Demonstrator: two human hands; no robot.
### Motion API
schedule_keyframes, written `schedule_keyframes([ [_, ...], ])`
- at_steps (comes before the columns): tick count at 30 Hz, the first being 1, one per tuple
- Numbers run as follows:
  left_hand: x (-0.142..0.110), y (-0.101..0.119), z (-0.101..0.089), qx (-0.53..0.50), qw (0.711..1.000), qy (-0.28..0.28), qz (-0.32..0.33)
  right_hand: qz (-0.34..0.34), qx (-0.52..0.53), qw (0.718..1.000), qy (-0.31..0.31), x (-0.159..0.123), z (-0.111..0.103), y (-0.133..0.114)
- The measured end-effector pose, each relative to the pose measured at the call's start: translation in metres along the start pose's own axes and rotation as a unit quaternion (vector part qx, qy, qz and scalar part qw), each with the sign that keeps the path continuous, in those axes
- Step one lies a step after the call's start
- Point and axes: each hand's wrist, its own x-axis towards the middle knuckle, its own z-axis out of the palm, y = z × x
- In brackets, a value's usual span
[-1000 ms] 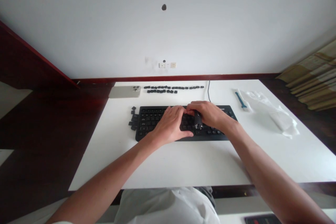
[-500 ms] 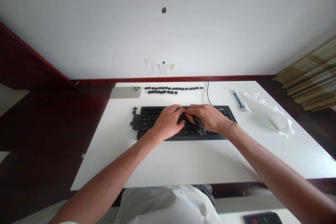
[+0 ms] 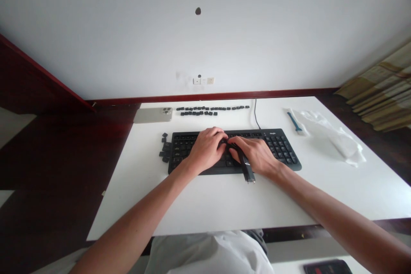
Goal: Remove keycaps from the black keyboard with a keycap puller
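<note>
Beyond the far edge of the black keyboard [image 3: 282,150], toward its left end, a champagne-coloured smartphone [image 3: 153,115] lies flat on the white desk [image 3: 205,205] with its camera cluster to the right. Just right of the phone and still beyond the keyboard, loose black keycaps [image 3: 199,110] sit in two rough rows. A small heap of more black keycaps [image 3: 165,147] lies just beside the keyboard's left end, almost touching it.

The left hand [image 3: 205,150] rests on the left half of the keyboard, its fingers curled together over the keys; I cannot tell whether they hold anything. Next to it, the right hand [image 3: 255,156] lies over the keyboard's middle, fingers together and closed around the upper end of a slim black tool [image 3: 248,170]. That tool slants toward the person and sticks out past the keyboard's near edge, its metal-tipped end above the desk.

A thin black cable [image 3: 256,115] runs from the keyboard's far edge toward the wall. Well to the right of the keyboard, a blue-handled brush [image 3: 294,121] lies on crumpled white plastic film [image 3: 330,135].
</note>
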Motion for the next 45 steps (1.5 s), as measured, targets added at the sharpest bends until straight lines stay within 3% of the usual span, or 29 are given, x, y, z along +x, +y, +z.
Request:
schedule_keyframes([
  [5,0.026,-0.001,-0.008,0.035,0.998,-0.055,-0.024,-0.015,-0.002,1.000,-0.007,0.001,0.002,-0.001],
  [11,0.075,-0.005,-0.020,-0.022,0.969,-0.247,-0.009,-0.038,-0.010,0.999,-0.022,0.006,0.002,-0.002],
  [16,0.092,-0.012,-0.024,-0.110,0.932,-0.344,-0.032,0.032,-0.005,0.999,-0.026,0.009,0.003,-0.009],
  [27,0.089,-0.014,-0.024,-0.125,0.931,-0.341,-0.023,0.026,-0.001,0.999,0.048,0.005,0.018,-0.010],
  [39,0.092,-0.020,-0.022,-0.148,0.919,-0.364,-0.018,0.034,0.023,0.998,0.042,0.005,0.008,-0.012],
  [45,0.091,-0.018,-0.023,-0.113,0.927,-0.356,-0.015,0.021,0.009,1.000,0.018,0.010,0.012,-0.008],
])
